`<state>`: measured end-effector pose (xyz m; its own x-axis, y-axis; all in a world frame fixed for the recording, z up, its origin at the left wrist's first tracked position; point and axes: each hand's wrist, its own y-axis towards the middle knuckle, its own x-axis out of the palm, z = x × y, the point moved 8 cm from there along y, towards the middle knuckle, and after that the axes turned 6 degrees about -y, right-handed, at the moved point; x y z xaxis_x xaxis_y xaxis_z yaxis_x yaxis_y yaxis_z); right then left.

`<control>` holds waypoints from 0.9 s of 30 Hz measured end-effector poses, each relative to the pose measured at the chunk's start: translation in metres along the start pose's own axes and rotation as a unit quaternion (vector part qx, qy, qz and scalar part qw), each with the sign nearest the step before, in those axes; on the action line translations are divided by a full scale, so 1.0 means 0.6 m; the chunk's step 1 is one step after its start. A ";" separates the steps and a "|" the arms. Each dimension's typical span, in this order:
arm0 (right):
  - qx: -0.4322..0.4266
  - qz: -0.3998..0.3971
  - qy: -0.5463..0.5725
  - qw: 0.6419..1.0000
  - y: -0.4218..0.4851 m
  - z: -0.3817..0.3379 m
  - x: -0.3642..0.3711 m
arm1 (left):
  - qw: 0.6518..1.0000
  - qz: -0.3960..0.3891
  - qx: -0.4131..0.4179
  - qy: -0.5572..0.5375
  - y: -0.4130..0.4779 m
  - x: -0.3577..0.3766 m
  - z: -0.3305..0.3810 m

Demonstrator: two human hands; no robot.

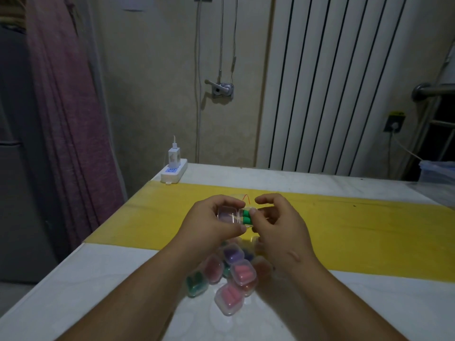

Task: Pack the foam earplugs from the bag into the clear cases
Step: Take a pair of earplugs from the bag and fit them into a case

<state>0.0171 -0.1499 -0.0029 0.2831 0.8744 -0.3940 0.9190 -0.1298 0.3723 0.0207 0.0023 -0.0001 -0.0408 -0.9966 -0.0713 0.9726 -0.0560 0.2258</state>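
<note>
1. The left hand [209, 220] is clamped on a clear case [227, 215], fingers curled over its top and thumb under it, holding it above the table.
2. The right hand [278, 225] meets the case from the right. Its curled fingertips pinch two green plugs [247, 216] that lie side by side at the case's right end.
3. Just behind the case a clear thing with a red line shows; I cannot tell what it is.
4. Nearer the person than the case, under the wrists, filled cases [242, 271] lie heaped with pink, purple and green plugs in them.
5. Under the case runs a yellow strip [344, 230] across the white table [98, 279].
6. Far left behind the case, a power strip [173, 171] with a charger [174, 157] sits at the table's back edge.
7. Beyond the case is a cream wall [160, 70] with a crank [221, 89]. A white radiator [332, 82] stands to the right and a mauve curtain [69, 107] hangs to the left.
</note>
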 end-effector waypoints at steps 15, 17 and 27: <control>0.079 0.006 0.150 0.986 0.000 0.009 -0.004 | 0.991 -0.023 -0.046 -0.122 0.003 0.004 -0.007; 0.077 0.014 0.147 0.986 0.001 0.007 -0.009 | 0.981 -0.020 -0.066 -0.182 0.006 0.005 -0.011; 0.069 0.007 0.146 0.987 -0.001 0.007 -0.006 | 0.980 -0.067 -0.053 -0.181 0.002 0.015 -0.016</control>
<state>0.0166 -0.1549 -0.0052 0.2240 0.9667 -0.1237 0.9497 -0.1880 0.2505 0.0238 -0.0063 -0.0098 -0.2300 -0.9378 0.2599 0.9703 -0.2004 0.1355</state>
